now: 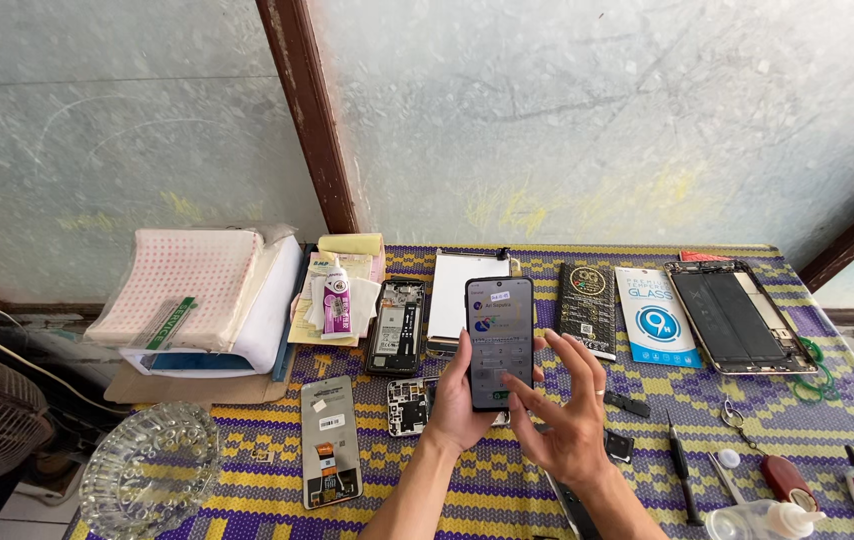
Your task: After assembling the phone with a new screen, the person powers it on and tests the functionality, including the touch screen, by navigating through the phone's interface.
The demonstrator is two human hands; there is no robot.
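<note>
Left hand: left hand (455,400) grips a black slab smartphone w/ lit glass screen (499,342) from behind and below, fingers wrapped round its left edge, palm under the lower half.
Right hand: right hand (565,410) is released, fingers spread and slightly curled, holding nothing; fingertips hover at the phone's lower right, thumb tip nearest the screen.
Key relation: phone lies up and to the left of the right hand; its long axis runs upright, away from the wearer; right hand is the free one, touching or just off the glass, can't tell which.
Phone position: held above the centre of the desk, screen facing the camera.
Desk: desk covered by a woven purple-and-yellow patterned cloth (647,400), rough-looking weave.
Left of phone: opened phone body w/ bare circuit parts (396,326); grey detached display panel w/ orange flex strip (330,441), lying flat; clear cut-glass ashtray (150,466), ribbed.
Right of phone: black flat box (587,308); white-and-blue screen-protector packet (656,316); gutted metal phone frame (737,316); black-handled screwdriver (681,467), near the right wrist.
Far left: stack of pink dotted sheets (182,283), soft-looking.
</note>
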